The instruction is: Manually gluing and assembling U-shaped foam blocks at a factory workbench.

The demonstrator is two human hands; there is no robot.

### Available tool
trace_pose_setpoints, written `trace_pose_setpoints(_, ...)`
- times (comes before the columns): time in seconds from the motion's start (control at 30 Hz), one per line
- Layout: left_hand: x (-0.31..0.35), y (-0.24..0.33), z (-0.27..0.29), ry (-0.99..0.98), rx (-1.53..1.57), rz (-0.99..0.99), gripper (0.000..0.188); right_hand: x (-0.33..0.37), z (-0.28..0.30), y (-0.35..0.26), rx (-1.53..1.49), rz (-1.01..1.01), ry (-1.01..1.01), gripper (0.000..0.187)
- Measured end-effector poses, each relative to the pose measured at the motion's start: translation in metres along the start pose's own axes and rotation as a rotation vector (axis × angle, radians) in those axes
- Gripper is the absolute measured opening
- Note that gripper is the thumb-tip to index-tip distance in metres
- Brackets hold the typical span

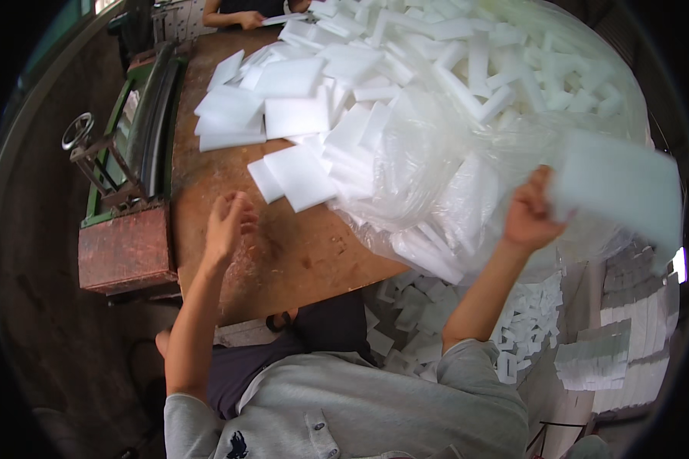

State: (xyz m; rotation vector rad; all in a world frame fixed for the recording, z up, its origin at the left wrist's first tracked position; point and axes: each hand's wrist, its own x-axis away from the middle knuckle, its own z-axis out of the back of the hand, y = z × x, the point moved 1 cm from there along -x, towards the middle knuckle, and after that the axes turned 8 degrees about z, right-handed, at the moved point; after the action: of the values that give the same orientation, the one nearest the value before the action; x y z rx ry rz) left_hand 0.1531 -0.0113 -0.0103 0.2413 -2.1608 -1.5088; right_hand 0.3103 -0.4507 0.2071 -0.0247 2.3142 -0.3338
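Out to the right, my right hand [530,214] grips a white foam sheet [620,180] by its left edge. The sheet is blurred and held up beside a clear plastic bag [421,161]. My left hand [232,223] hovers over the near left part of the wooden table [314,256], its fingers loosely bent and nothing visible in them. Just beyond it, two loose foam sheets [300,177] overlap at the near edge of a large heap of white foam sheets [295,115].
Left of the table stands a green roller machine [149,126] with a handwheel [77,131]. Foam frames and strips [475,61] fill the bag at the back. Foam pieces [532,314] and stacks [631,333] lie below right. Across the table, another person's hand [250,20] shows.
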Motion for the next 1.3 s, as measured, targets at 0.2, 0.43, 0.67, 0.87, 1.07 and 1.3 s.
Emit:
trace_pose_setpoints(0.2,-0.028,-0.031,-0.097,-0.005,0.092,0.209,0.047,-0.088,-0.028,0.033,1.690,0.081,-0.169,0.036)
trace_pose_setpoints(0.43,0.020,-0.019,-0.022,0.226,-0.236,-0.087,0.025,-0.164,0.066,0.050,2.831,-0.122,-0.205,0.094)
trace_pose_setpoints(0.67,0.038,0.006,0.079,0.225,-0.946,-0.279,0.025,-0.178,0.062,0.035,1.698,-0.428,0.267,0.067)
trace_pose_setpoints(0.87,0.062,0.025,0.084,0.463,-0.784,-0.546,0.039,-0.097,0.003,0.091,1.281,-0.469,0.115,0.047)
trace_pose_setpoints(1.07,0.106,0.079,0.052,0.040,-0.267,-0.015,0.062,0.098,-0.047,0.202,1.635,0.403,-1.119,0.043)
trace_pose_setpoints(1.3,0.137,0.055,0.091,0.333,-0.768,0.003,0.036,0.175,-0.044,0.279,1.351,0.284,-1.157,0.052)
